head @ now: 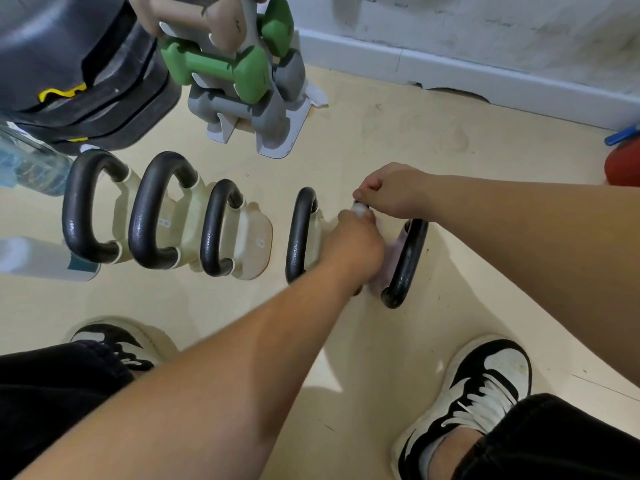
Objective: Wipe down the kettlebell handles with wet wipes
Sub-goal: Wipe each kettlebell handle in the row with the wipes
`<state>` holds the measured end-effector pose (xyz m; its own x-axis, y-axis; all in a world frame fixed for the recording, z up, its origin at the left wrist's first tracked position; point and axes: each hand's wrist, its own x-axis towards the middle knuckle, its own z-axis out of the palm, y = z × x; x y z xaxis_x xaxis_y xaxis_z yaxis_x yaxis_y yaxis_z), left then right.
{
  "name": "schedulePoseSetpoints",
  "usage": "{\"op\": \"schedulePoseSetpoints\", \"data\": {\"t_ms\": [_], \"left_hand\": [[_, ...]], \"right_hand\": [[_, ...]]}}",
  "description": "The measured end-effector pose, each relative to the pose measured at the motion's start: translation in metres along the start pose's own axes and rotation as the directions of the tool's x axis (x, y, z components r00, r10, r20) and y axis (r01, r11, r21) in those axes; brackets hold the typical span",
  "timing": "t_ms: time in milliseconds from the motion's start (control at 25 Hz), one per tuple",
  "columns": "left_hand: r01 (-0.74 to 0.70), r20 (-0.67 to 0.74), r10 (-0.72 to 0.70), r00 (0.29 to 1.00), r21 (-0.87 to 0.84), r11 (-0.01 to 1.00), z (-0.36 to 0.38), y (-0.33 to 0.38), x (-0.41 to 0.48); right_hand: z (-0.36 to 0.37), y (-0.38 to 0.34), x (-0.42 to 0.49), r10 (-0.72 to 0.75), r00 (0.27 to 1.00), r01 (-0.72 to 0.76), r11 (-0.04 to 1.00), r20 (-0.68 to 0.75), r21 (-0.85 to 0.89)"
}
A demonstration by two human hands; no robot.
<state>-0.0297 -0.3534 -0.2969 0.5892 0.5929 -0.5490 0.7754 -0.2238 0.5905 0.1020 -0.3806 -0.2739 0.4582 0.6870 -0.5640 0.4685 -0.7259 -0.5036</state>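
Crouched over the floor's row of kettlebells, the left hand rubs a wet wipe on the rightmost handle, right hand clenched steadying it; next, probably the lower curve.

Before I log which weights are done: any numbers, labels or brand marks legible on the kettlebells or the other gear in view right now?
Nothing reads with certainty.
Third kettlebell: one small mark on the cream body, possibly "8", too blurred to confirm.
Second kettlebell: a similar small mark, unreadable.
Beige dumbbell: a faint stamped mark, unreadable.
White container at far left: teal label patch, no legible text.
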Motion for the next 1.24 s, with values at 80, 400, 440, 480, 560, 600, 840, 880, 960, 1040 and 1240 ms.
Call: {"op": "schedulePoseSetpoints", "data": {"t_ms": [80,400,440,480,560,600,840,880,960,1040,1240], "left_hand": [[0.079,0.094,-0.079,0.992,0.007,0.997,-0.011,0.018,0.020],[-0.220,-0.278,0.217,0.936,0.019,0.975,0.030,-0.067,-0.071],[-0.219,-0.266,0.240,0.934,0.109,0.970,0.025,-0.068,-0.060],[-0.180,-0.221,0.212,0.952,0.156,0.971,0.018,-0.059,-0.049],[-0.107,-0.154,0.130,0.979,0.152,0.983,0.007,-0.036,-0.030],[-0.057,-0.141,0.060,0.988,0.021,0.998,0.004,-0.026,-0.021],[-0.099,-0.223,0.058,0.973,-0.179,0.979,0.041,-0.040,-0.057],[-0.167,-0.241,0.137,0.961,-0.111,0.980,0.046,-0.053,-0.063],[-0.285,-0.237,0.272,0.933,-0.023,0.958,0.049,-0.073,-0.065],[-0.376,-0.202,0.376,0.904,0.041,0.926,0.044,-0.087,-0.057],[-0.232,-0.135,0.270,0.953,0.244,0.941,0.028,-0.039,-0.022]], "right_hand": [[-0.002,0.000,0.001,0.015,1.000,-0.015,1.000,0.008,0.026],[-0.005,0.001,-0.003,-0.015,0.996,0.019,0.999,0.085,-0.043],[-0.004,0.001,-0.003,-0.017,0.997,0.022,0.998,0.075,-0.057],[-0.003,0.000,-0.003,-0.018,0.998,0.022,0.997,0.062,-0.067],[-0.002,-0.002,-0.005,-0.020,0.998,0.024,0.997,0.052,-0.069],[-0.002,-0.003,-0.005,-0.022,0.998,0.025,0.997,0.052,-0.070],[0.000,-0.001,0.000,-0.040,0.998,0.045,0.994,0.050,-0.102],[0.000,0.000,0.000,-0.041,0.998,0.047,0.993,0.049,-0.112],[0.002,0.001,0.001,-0.047,0.998,0.052,0.991,0.040,-0.126],[0.003,0.001,0.001,-0.053,0.998,0.056,0.991,0.032,-0.125],[0.002,0.002,0.000,-0.030,0.999,0.032,0.998,0.026,-0.057]]}}
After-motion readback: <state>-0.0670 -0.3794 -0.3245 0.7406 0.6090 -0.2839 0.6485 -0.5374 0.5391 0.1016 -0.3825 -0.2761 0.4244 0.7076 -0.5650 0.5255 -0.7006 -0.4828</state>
